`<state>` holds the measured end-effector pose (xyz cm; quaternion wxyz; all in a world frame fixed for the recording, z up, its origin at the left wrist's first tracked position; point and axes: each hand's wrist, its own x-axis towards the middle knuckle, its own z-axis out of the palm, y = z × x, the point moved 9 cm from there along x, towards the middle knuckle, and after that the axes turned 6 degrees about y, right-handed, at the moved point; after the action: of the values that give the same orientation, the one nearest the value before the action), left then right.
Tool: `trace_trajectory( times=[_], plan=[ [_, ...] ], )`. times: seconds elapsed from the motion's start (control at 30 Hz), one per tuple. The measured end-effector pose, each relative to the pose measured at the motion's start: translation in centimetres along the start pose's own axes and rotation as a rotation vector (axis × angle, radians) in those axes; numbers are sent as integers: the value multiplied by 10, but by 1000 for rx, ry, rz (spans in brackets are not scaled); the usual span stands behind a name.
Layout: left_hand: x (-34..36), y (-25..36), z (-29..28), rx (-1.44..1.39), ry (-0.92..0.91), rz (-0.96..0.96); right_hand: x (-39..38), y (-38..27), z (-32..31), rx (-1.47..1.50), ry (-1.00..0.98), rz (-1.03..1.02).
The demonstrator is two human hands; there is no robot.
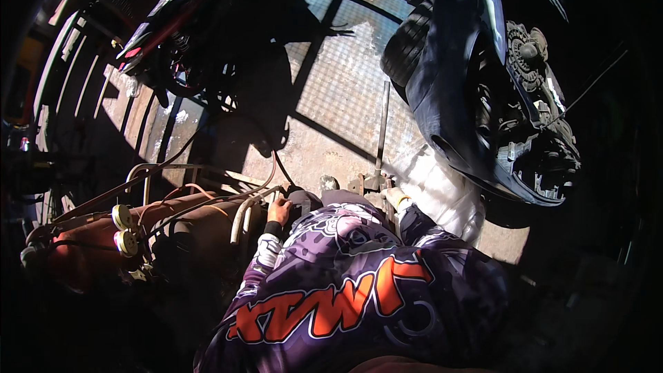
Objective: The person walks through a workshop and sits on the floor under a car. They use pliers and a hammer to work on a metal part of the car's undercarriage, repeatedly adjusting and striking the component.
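Fingers of the bare left hand (280, 211) bend beside tan, curved metal tubing (237, 228) at left; whether they grip it, I cannot tell. Near centre, the bare right hand (396, 197) is just beside a grey metal tool with a long straight rod (383, 128), its openness and hold unclear. Crumpled white sheeting (442, 190) lies right.

Dark car (442, 72), engine parts (528, 55), motorcycle (166, 38)

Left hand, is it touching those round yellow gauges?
Apart. The head view shows the left hand well right of the round gauges, with a wide gap between them.
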<state>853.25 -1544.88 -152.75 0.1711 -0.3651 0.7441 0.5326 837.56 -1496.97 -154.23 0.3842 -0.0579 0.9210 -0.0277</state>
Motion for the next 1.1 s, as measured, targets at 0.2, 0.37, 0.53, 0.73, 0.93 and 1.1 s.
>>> trace_trajectory(
  times=[0.2, 0.37, 0.53, 0.73, 0.93, 1.1],
  plan=[
    [200, 110, -92, -305, 72, -108, 200, -139, -226, 1071, -91, 395],
    [349, 189, -178, -278, 19, -246, 322, -242, -361, 1138, 32, 405],
    [525, 317, -294, -112, 81, -43, 406, -290, -395, 923, -54, 521],
    [757, 492, -403, 139, 113, 255, 515, -342, -465, 546, -209, 464],
    [953, 575, -458, -196, 151, -37, 666, -415, -595, 775, -248, 595],
    [1029, 680, -465, 556, -3, 312, 850, -492, -774, 1025, -169, 599]
  ],
)
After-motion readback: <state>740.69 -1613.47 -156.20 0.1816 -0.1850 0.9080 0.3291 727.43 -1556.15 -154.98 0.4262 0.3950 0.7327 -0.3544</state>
